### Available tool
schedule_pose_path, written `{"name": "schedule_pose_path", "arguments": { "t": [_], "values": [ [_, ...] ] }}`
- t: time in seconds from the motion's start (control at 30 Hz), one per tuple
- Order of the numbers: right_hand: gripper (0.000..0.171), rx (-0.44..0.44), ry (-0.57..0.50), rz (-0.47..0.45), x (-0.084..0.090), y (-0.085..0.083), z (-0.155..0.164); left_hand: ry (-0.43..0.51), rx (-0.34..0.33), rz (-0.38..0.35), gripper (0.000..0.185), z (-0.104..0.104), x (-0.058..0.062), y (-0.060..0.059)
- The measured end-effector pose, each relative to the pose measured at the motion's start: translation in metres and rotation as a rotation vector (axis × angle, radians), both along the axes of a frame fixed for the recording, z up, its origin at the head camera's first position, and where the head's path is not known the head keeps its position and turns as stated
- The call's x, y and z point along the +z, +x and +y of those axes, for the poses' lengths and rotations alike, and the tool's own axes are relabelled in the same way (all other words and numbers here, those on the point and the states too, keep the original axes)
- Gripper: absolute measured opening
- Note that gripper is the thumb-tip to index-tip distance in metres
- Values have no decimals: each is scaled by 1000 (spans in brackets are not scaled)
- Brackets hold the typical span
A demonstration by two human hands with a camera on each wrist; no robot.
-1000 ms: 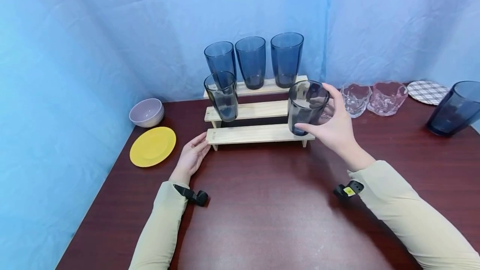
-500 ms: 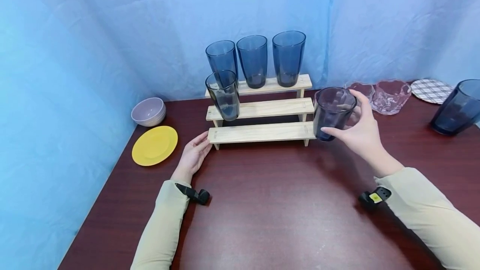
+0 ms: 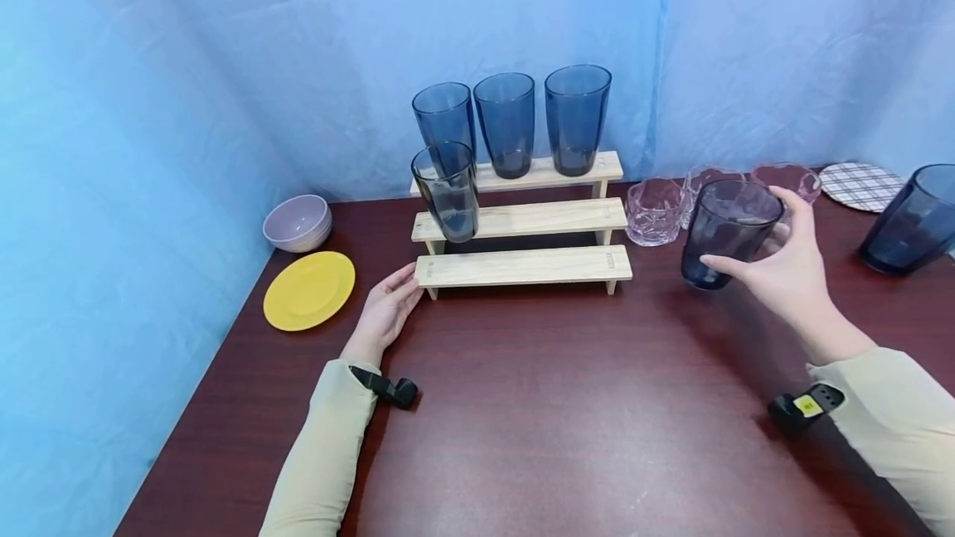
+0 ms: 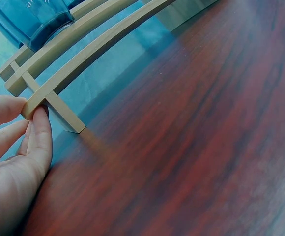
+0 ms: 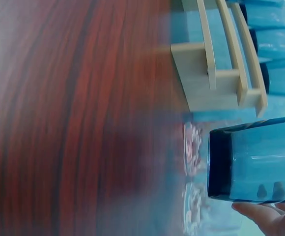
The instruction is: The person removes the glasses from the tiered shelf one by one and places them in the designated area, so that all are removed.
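My right hand (image 3: 783, 272) holds a tall dark-blue glass tumbler (image 3: 727, 230) around its side, slightly tilted. In the right wrist view the tumbler (image 5: 255, 162) hangs above the table, base clear of it. My left hand (image 3: 384, 313) pinches the left end of the lowest step of a three-step wooden rack (image 3: 522, 266). The left wrist view has the thumb and fingers of this hand (image 4: 19, 147) at the corner of that step. On the top step stand three blue tumblers (image 3: 504, 127). Another tumbler (image 3: 451, 197) stands at the left of the middle step.
Behind the held tumbler are low pink and clear glasses (image 3: 654, 214). A checked round mat (image 3: 861, 186) and one more blue tumbler (image 3: 913, 222) are at the far right. On the left lie a lilac bowl (image 3: 298, 224) and a yellow plate (image 3: 309, 291). A blue curtain (image 3: 336, 65) hangs behind.
My right hand has carried the tumbler rightward, from over the right end of the lowest step to beside the rack, uncovering a pink glass. My left hand has stayed at the rack.
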State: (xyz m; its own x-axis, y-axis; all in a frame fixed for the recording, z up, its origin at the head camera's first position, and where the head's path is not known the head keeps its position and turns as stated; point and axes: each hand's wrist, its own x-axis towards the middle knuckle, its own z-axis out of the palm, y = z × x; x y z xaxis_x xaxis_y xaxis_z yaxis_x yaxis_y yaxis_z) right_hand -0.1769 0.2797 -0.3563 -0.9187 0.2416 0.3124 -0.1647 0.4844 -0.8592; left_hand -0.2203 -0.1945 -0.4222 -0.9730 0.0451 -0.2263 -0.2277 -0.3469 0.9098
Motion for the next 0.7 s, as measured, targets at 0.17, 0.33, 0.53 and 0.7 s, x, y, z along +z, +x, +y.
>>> {"name": "schedule_pose_path", "arguments": {
  "t": [0.17,0.33,0.53,0.7],
  "values": [
    [100,-61,-17,-48,3,2,19,-2,0,-4,51,0,1,1],
    [101,-113,-87,-86,5,1,33,0,1,-5,51,0,0,0],
    [106,-205,-80,-126,-9,-11,58,2,2,-2,51,-1,-2,0],
    [109,-292,-78,-180,-28,-24,85,-7,0,-2,51,-1,-2,-1]
  ]
}}
